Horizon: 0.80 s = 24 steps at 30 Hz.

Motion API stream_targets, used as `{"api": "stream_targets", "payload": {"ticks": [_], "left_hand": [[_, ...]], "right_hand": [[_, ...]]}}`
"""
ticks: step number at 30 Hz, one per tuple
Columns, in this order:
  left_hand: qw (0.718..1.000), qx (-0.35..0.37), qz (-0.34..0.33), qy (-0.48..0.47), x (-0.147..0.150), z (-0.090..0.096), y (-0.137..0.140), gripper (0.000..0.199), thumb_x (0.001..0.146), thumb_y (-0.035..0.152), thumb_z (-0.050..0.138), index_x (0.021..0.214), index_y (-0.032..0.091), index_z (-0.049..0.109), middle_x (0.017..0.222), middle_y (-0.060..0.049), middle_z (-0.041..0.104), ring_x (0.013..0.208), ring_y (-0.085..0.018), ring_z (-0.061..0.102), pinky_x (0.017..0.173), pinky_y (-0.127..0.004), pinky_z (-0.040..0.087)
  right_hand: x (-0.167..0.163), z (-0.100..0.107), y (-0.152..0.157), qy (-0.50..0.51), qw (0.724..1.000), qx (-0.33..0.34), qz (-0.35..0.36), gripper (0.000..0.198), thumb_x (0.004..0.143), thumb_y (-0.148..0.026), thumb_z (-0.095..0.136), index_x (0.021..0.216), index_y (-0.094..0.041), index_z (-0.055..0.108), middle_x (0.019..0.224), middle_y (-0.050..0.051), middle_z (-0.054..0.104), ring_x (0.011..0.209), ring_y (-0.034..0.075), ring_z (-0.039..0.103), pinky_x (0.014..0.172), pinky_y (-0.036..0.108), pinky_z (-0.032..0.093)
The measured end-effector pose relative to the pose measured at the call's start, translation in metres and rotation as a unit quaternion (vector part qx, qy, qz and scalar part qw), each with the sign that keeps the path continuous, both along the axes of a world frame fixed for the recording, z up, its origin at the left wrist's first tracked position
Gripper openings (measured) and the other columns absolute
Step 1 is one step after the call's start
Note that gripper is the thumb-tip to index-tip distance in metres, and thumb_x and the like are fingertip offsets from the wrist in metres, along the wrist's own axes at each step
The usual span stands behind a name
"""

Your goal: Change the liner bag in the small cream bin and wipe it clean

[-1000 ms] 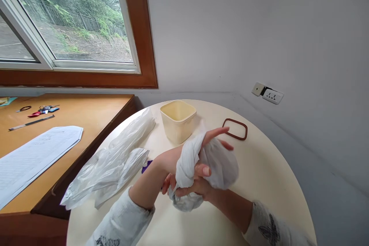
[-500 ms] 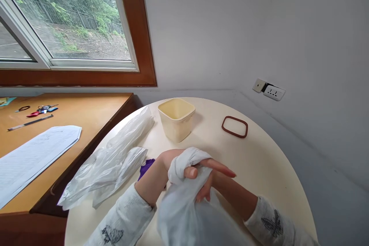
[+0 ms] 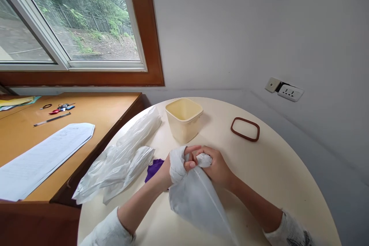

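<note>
A white plastic bag [image 3: 196, 196] is twisted between my two hands, and a band of it wraps around my left hand [image 3: 188, 159]. The fingers of that hand are curled into the bag's knotted part. My right hand [image 3: 217, 165] grips a bunched bit of the same bag, with its fingertips against the left ones. Below my hands the loose film hangs down toward the near side of the table. Just beyond them stands an open cream plastic container [image 3: 186, 128]. A purple cloth-like piece [image 3: 154, 169] lies left of my left hand, partly covered.
Other crumpled white plastic bags [image 3: 123, 153] spread over the left of the round table [image 3: 273, 196]. A brown rectangular ring [image 3: 245, 128] lies at the right. The wooden desk [image 3: 115, 107] holds papers [image 3: 49, 157], a pen [image 3: 52, 119] and keys [image 3: 62, 108].
My right hand has come up from under the bag to grip a bunched part beside my left hand. The bag is pulled tighter and narrower. The view has shifted slightly left.
</note>
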<state>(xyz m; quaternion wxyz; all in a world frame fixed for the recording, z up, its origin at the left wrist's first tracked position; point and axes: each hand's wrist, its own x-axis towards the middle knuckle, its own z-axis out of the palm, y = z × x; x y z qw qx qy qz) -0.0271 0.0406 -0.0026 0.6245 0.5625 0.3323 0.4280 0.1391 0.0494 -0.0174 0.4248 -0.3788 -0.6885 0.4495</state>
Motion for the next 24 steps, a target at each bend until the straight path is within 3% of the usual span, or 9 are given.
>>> {"api": "stream_targets", "payload": {"ticks": [5, 9, 14, 19, 24], "left_hand": [[0.993, -0.074, 0.091, -0.011, -0.002, -0.013, -0.004, 0.066, 0.061, 0.041, 0.076, 0.12, 0.022, 0.055, 0.073, 0.002, 0.047, 0.075, -0.012, 0.047, 0.075, -0.027, 0.038], [0.991, -0.109, 0.08, -0.004, 0.001, -0.009, -0.004, 0.07, 0.059, 0.039, 0.077, 0.122, 0.021, 0.053, 0.072, 0.003, 0.047, 0.071, -0.011, 0.047, 0.072, -0.026, 0.039], [0.995, -0.091, 0.032, 0.025, 0.003, -0.005, -0.006, 0.052, 0.06, 0.034, 0.075, 0.108, 0.016, 0.061, 0.08, -0.003, 0.058, 0.081, -0.018, 0.051, 0.07, -0.025, 0.04], [0.985, -0.133, 0.084, 0.064, 0.003, -0.006, -0.006, 0.032, 0.055, 0.028, 0.077, 0.081, 0.014, 0.064, 0.072, 0.0, 0.06, 0.07, -0.016, 0.052, 0.062, -0.024, 0.041], [0.982, -0.115, 0.112, 0.097, 0.003, -0.01, -0.005, 0.029, 0.057, 0.029, 0.075, 0.078, 0.014, 0.061, 0.079, -0.003, 0.062, 0.076, -0.019, 0.055, 0.067, -0.027, 0.043]], "right_hand": [[-0.004, 0.0, 0.003, -0.04, 0.996, 0.06, -0.043, 0.018, 0.064, -0.024, 0.067, 0.073, -0.019, 0.053, 0.072, -0.001, 0.057, 0.063, 0.012, 0.05, 0.056, 0.024, 0.039], [-0.002, 0.015, 0.009, -0.021, 0.998, 0.065, -0.014, 0.019, 0.065, -0.017, 0.064, 0.081, -0.02, 0.054, 0.08, 0.0, 0.061, 0.069, 0.014, 0.055, 0.063, 0.026, 0.042], [-0.005, 0.025, 0.011, -0.008, 0.999, 0.038, 0.025, 0.029, 0.06, -0.002, 0.052, 0.082, -0.02, 0.055, 0.086, 0.001, 0.063, 0.08, 0.016, 0.057, 0.071, 0.028, 0.044], [-0.009, 0.026, 0.013, -0.039, 0.999, 0.029, 0.004, 0.029, 0.057, -0.001, 0.047, 0.077, -0.019, 0.056, 0.076, -0.002, 0.057, 0.071, 0.013, 0.052, 0.064, 0.024, 0.04], [-0.004, 0.033, 0.019, -0.006, 1.0, 0.007, 0.0, 0.019, 0.063, -0.005, 0.05, 0.076, -0.019, 0.054, 0.071, -0.003, 0.054, 0.065, 0.011, 0.048, 0.061, 0.024, 0.039]]}}
